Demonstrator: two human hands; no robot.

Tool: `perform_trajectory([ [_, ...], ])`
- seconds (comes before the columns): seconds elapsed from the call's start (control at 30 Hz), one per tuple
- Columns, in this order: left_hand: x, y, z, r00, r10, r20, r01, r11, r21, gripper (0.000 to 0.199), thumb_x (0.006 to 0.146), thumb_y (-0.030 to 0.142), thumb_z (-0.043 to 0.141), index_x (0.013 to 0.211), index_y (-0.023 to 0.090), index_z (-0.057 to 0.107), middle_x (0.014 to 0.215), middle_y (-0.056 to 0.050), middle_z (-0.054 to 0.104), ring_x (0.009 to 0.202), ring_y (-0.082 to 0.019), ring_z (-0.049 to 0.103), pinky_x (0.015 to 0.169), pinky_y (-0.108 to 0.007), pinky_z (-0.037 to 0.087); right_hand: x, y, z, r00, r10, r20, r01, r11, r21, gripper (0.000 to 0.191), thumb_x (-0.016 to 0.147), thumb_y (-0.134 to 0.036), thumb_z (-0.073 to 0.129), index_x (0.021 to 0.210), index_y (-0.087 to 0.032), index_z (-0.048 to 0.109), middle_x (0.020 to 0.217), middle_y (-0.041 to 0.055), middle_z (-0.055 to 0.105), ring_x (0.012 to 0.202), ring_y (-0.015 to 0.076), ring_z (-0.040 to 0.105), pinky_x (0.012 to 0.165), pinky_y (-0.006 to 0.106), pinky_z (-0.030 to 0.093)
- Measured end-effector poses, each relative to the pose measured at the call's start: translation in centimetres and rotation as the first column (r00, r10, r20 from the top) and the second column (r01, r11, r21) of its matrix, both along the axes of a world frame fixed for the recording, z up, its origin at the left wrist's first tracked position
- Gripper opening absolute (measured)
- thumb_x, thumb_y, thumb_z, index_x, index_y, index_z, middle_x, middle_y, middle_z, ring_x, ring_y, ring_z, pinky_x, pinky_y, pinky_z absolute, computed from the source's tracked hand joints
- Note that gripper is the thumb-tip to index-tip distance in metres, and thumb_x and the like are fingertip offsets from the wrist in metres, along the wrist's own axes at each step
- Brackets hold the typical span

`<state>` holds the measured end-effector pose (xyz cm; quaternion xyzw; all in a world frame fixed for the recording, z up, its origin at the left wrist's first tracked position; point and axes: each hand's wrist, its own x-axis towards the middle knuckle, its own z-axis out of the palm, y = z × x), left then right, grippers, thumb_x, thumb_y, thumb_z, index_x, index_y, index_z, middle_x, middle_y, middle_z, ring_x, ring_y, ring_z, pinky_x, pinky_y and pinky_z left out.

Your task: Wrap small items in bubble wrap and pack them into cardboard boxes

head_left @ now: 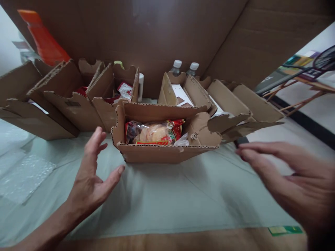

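A cardboard box (157, 154) with notched ends sits at the centre, turned sideways in front of the other boxes. Inside it lies a clear and red snack packet (157, 133), with a bit of clear plastic at its right end. My left hand (95, 174) is just left of this box, its thumb and fingers spread, touching nothing. On the right, my right hand (285, 174) is away from the box, with thumb and index finger pinched together. Something small and dark shows at those fingertips, too unclear to name.
Cardboard bins (78, 108) stand in a row behind, against a tall cardboard panel (146, 31). An orange bottle (44, 38) rises at the left, two white-capped bottles (192, 68) behind. Bubble wrap (26, 174) lies left on the green cloth (167, 198).
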<state>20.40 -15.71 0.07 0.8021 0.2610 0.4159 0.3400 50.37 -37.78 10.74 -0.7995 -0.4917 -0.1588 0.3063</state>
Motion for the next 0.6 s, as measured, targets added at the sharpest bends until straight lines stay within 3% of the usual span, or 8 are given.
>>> perform_trajectory([
  [0.07,0.5,0.4,-0.8,0.999,-0.05,-0.014,0.047,0.986,-0.159,0.093,0.088,0.04,0.076,0.164,0.036,0.023,0.169,-0.01,0.033,0.149,-0.036,0.041,0.12,-0.06,0.039,0.2,-0.7,-2.8,0.989,-0.006,-0.148,-0.007,0.996,-0.085,0.043,0.088,-0.061,0.069,0.117,-0.029,0.073,0.107,0.0074,0.077,0.092,0.0275,0.071,0.07,0.038,0.057],
  [0.17,2.9,0.9,-1.7,0.988,-0.132,0.075,0.15,0.93,-0.337,0.092,0.085,0.053,0.077,0.16,0.027,0.032,0.159,-0.015,0.046,0.141,-0.035,0.05,0.119,-0.057,0.04,0.3,2.0,-6.8,0.922,0.106,-0.373,-0.152,0.984,-0.097,0.077,0.079,-0.073,0.07,0.137,-0.024,0.061,0.128,0.0129,0.071,0.104,0.0321,0.071,0.084,0.047,0.06],
  [0.27,5.4,0.5,-2.2,0.97,-0.142,0.199,0.219,0.867,-0.447,0.088,0.083,0.063,0.075,0.152,0.021,0.042,0.148,-0.015,0.057,0.137,-0.033,0.054,0.118,-0.051,0.042,-0.5,5.2,-8.9,0.811,0.259,-0.524,-0.273,0.961,0.053,0.073,0.081,-0.075,0.066,0.13,-0.021,0.065,0.131,0.0134,0.07,0.119,0.0345,0.066,0.103,0.053,0.054],
  [0.33,5.6,-0.6,-2.3,0.965,-0.116,0.236,0.219,0.85,-0.479,0.083,0.085,0.065,0.072,0.149,0.02,0.045,0.147,-0.014,0.058,0.139,-0.032,0.052,0.12,-0.048,0.04,-1.8,5.5,-9.1,0.786,0.288,-0.547,-0.255,0.957,0.138,0.069,0.084,-0.073,0.064,0.127,-0.02,0.066,0.129,0.0137,0.071,0.124,0.0351,0.064,0.109,0.054,0.05],
  [0.4,4.0,-2.3,-2.3,0.971,-0.094,0.219,0.192,0.855,-0.483,0.076,0.087,0.063,0.071,0.146,0.02,0.048,0.146,-0.014,0.059,0.14,-0.032,0.051,0.121,-0.048,0.037,-3.7,4.2,-8.7,0.787,0.285,-0.548,-0.23,0.959,0.169,0.067,0.087,-0.069,0.064,0.132,-0.02,0.064,0.132,0.0135,0.07,0.122,0.0346,0.065,0.108,0.054,0.05],
  [0.5,-1.1,-4.8,-1.8,0.993,-0.039,0.115,0.087,0.888,-0.452,0.065,0.087,0.059,0.072,0.136,0.02,0.057,0.136,-0.014,0.065,0.133,-0.034,0.056,0.12,-0.052,0.038,-7.2,1.7,-7.0,0.781,0.315,-0.54,-0.288,0.948,0.137,0.063,0.091,-0.061,0.064,0.142,-0.022,0.059,0.132,0.0117,0.071,0.11,0.032,0.07,0.099,0.05,0.057],
  [0.6,-5.7,-5.2,0.5,0.997,0.045,0.059,-0.019,0.919,-0.395,0.06,0.086,0.058,0.073,0.13,0.02,0.061,0.129,-0.013,0.068,0.124,-0.034,0.062,0.115,-0.052,0.044,-10.2,1.9,-4.3,0.773,0.358,-0.524,-0.349,0.929,0.12,0.061,0.093,-0.06,0.063,0.14,-0.022,0.06,0.123,0.0106,0.074,0.101,0.0304,0.072,0.092,0.048,0.06],
])
